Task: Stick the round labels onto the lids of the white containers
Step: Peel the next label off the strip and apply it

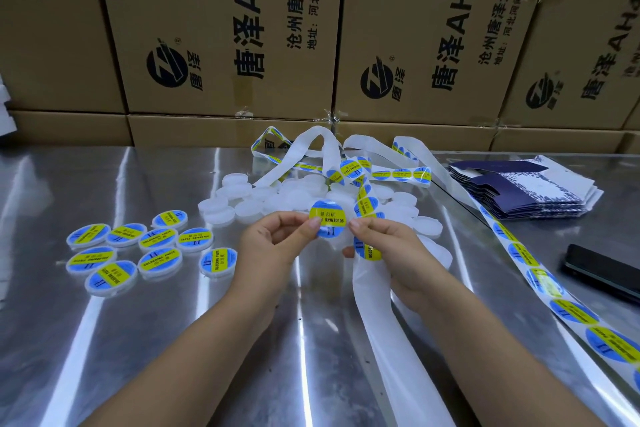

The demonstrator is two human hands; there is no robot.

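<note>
Both hands meet over the middle of the desk (104, 184), raised so that the round label (328, 220) faces the eyes and can be lined up. The left hand (273, 246) has its grip pinched on the label's left edge and the right hand (384, 250) pinches its right edge. The backing strip (381, 340) trails from under the right palm toward the near edge, probably so the next sticker is ready. Whether a container sits behind the label I cannot tell. The label is a glossy blue disc crossed by a yellow band of black print. Labelled containers (138, 250) lie grouped to the left, apart from the bare white containers (304, 198) heaped just beyond the hands.
</note>
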